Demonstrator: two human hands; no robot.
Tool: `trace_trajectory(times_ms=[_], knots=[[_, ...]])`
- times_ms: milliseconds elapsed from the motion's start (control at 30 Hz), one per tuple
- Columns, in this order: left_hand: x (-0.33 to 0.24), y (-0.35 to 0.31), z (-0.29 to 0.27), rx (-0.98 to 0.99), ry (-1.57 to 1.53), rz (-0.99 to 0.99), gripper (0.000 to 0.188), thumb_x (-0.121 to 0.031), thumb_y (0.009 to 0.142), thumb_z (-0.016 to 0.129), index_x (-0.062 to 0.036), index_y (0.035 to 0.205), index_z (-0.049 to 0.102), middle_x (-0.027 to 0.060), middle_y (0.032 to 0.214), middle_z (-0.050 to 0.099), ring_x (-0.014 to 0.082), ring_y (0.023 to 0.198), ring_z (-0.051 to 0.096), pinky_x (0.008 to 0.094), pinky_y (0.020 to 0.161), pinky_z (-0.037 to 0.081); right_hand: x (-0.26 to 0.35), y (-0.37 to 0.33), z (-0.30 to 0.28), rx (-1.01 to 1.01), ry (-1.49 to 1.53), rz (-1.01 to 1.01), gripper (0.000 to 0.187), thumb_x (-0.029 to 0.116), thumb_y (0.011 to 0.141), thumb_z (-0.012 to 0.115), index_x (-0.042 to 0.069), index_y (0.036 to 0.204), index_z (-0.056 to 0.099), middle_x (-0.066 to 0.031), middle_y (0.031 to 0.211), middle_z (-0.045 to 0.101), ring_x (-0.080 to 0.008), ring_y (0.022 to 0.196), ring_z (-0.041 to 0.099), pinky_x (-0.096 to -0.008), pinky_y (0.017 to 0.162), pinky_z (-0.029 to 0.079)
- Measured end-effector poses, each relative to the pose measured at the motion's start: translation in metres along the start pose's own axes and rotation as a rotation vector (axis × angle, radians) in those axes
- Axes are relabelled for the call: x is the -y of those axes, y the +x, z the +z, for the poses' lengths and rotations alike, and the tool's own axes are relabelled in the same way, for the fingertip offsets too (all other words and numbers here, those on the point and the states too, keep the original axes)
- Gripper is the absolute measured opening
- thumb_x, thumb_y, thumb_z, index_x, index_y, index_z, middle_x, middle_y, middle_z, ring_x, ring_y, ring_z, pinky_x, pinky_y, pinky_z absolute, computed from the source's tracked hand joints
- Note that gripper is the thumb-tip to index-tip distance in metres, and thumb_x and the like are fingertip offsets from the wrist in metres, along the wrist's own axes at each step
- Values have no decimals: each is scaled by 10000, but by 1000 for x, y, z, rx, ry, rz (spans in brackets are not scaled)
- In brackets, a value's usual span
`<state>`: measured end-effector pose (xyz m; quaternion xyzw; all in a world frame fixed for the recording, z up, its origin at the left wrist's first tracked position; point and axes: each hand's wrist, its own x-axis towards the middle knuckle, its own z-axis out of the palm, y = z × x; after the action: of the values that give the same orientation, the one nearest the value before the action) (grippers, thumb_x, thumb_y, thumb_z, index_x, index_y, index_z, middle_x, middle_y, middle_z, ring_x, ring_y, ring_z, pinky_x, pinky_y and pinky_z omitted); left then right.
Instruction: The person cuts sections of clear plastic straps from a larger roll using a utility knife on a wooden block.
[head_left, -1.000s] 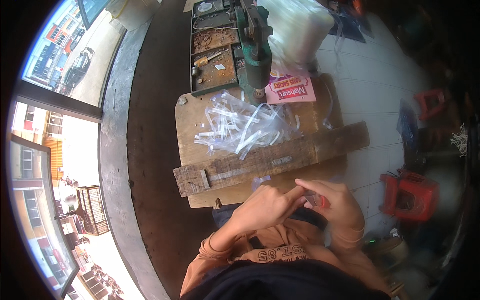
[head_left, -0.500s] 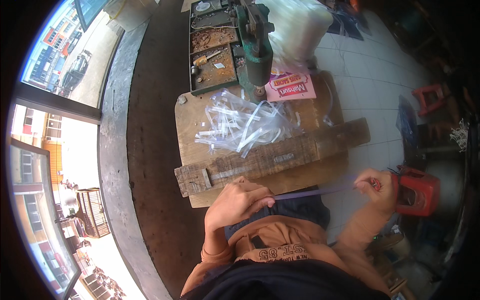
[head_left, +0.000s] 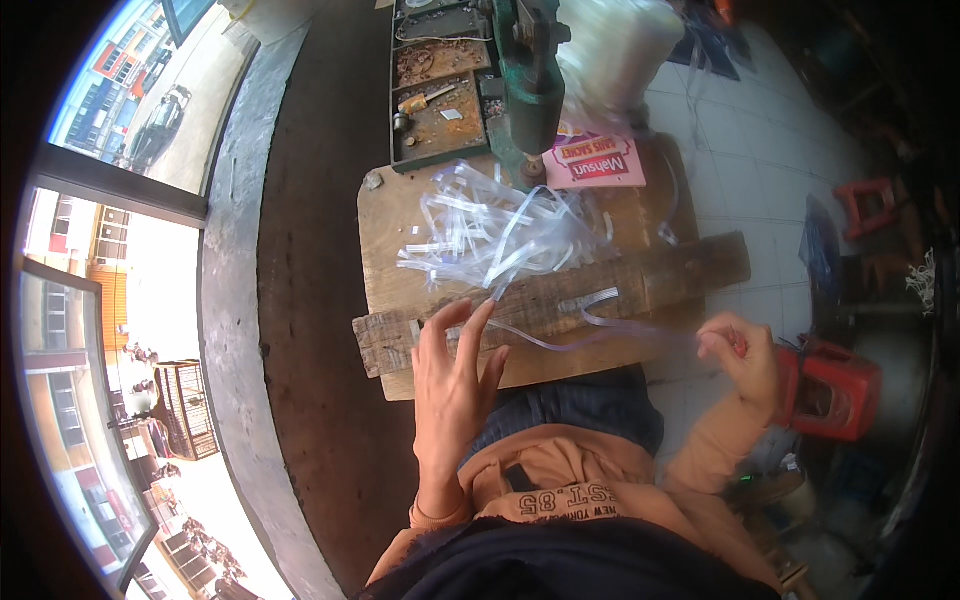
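My left hand (head_left: pixel 450 372) is held over the wooden plank with its fingers apart. Its index fingertip meets the lower end of a heap of clear plastic strips (head_left: pixel 505 235); whether it touches a strip I cannot tell. My right hand (head_left: pixel 742 358) is closed, off the table's right side. From it a thin, pale purple plastic strip (head_left: pixel 560 345) runs slack leftward across the plank (head_left: pixel 660 280) toward my left hand; its end near the right fingers is blurred. A small red thing, too little shown to name, peeks out of the right hand.
A green press (head_left: pixel 530 110) stands behind the heap, beside a metal tray (head_left: pixel 440 160) with small parts. A pink printed card (head_left: pixel 600 165) lies on the wooden table (head_left: pixel 385 220). A stack of plastic (head_left: pixel 620 60) is at the back. Red stools (head_left: pixel 835 390) stand on the right.
My left hand has let go of the strip, opened and reached forward toward the heap. The strip, taut between both hands before, now hangs slack from my right hand.
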<state>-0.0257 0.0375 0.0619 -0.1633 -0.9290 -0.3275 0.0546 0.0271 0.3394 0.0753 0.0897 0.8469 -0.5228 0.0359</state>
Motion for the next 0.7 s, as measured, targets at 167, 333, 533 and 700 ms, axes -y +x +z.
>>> trace_trajectory(times_ms=[167, 333, 533, 700], knots=[[-32, -24, 10, 464, -505, 191, 284, -167, 830, 641, -50, 1087, 613, 126, 963, 576, 287, 883, 591, 361, 742, 482, 14, -3, 28, 27, 218, -99, 31, -2, 833, 615, -27, 818, 626, -96, 675, 641, -122, 628, 636, -221, 547, 456], [-44, -31, 60, 545, -1366, -161, 384, -228, 972, 432, -7, 1284, 466, 170, 1206, 477, 265, 1112, 504, 363, 951, 411, 32, -4, 56, 255, 234, -202, 32, 24, 823, 639, -5, 830, 629, -85, 657, 647, -134, 610, 646, -229, 545, 464], [-32, -29, 61, 515, -1373, -116, 346, -243, 999, 349, 8, 1165, 519, 123, 1233, 415, 220, 1197, 379, 366, 1023, 294, 27, -13, 45, 298, 185, -83, 49, 37, 819, 647, 0, 839, 621, -68, 615, 623, -127, 583, 632, -234, 521, 450], [-18, -21, 50, 297, -1723, -349, 236, -261, 989, 382, -77, 887, 491, 127, 1191, 441, 179, 1122, 400, 335, 957, 300, 15, -17, 31, 337, 136, -44, 46, 39, 834, 633, 1, 835, 607, -58, 591, 593, -103, 527, 575, -234, 498, 425]])
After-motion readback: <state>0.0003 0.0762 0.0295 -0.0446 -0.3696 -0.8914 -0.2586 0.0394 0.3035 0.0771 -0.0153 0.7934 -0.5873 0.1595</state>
